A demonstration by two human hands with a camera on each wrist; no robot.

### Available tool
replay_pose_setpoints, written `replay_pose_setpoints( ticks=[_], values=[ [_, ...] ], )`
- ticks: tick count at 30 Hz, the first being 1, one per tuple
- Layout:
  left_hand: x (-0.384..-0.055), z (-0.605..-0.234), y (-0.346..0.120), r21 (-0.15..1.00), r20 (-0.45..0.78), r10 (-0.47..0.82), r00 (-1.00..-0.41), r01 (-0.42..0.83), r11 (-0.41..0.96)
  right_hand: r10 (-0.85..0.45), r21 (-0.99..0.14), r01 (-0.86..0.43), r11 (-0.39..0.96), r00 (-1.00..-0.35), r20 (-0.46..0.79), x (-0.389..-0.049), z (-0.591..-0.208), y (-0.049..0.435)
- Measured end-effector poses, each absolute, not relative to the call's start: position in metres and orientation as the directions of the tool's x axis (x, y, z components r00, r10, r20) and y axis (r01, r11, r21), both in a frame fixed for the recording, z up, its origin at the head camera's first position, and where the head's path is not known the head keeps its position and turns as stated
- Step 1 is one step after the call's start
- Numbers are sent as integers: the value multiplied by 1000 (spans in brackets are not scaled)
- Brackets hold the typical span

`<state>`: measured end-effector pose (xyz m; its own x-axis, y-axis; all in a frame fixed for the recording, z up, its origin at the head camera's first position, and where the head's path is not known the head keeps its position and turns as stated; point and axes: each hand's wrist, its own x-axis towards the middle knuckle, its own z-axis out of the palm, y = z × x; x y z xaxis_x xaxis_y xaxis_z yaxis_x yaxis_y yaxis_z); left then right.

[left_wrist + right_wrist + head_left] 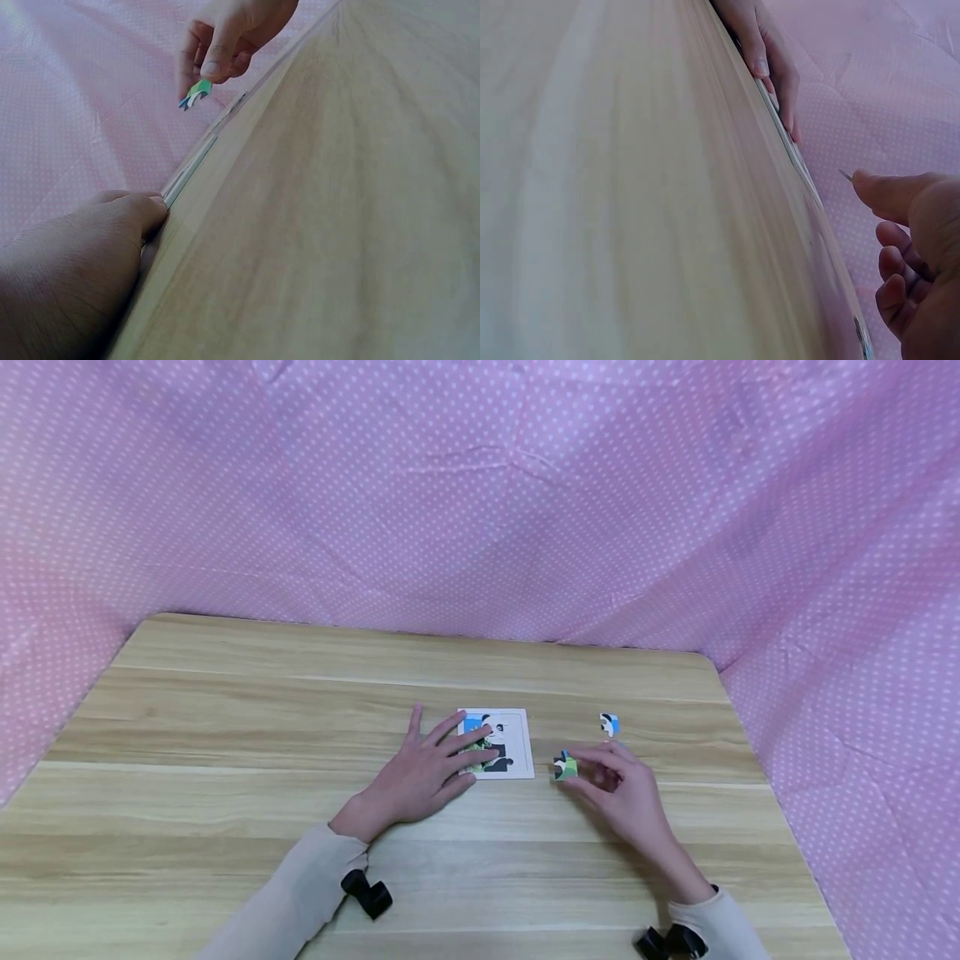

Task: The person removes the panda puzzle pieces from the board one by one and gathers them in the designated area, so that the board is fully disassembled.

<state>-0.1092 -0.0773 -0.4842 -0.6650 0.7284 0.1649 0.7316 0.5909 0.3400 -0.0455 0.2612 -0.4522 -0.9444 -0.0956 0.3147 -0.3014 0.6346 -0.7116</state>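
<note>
A square jigsaw puzzle board (519, 743) with a white frame lies on the table, partly filled with a panda picture. My left hand (420, 777) rests over its left side with fingers spread, covering part of the picture. To the right of the board, my right hand (624, 793) pinches a green, blue, black and white puzzle piece (566, 766) between thumb and fingers. In the left wrist view the same piece (198, 91) is held above the tabletop. Another puzzle piece (610, 724), blue, white and black, lies on the table beyond the right hand.
The wood-grain table (225, 693) has rounded far corners. Pink cloth with white dots (480, 510) hangs behind it and along both sides. Black camera mounts (367, 893) sit on both wrists, near the beige sleeves.
</note>
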Motion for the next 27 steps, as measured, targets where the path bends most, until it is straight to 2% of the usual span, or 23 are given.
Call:
replay_pose_setpoints(
  ticks=[9, 27],
  values=[
    [-109, -485, -77, 349, 168, 727, -666, 730, 588, -56, -744, -284, 605, -947, 316, -39, -454, 280],
    [-109, -484, -77, 354, 161, 728, -667, 727, 588, -2, -746, -202, 634, -966, 260, -32, -463, 316]
  ],
)
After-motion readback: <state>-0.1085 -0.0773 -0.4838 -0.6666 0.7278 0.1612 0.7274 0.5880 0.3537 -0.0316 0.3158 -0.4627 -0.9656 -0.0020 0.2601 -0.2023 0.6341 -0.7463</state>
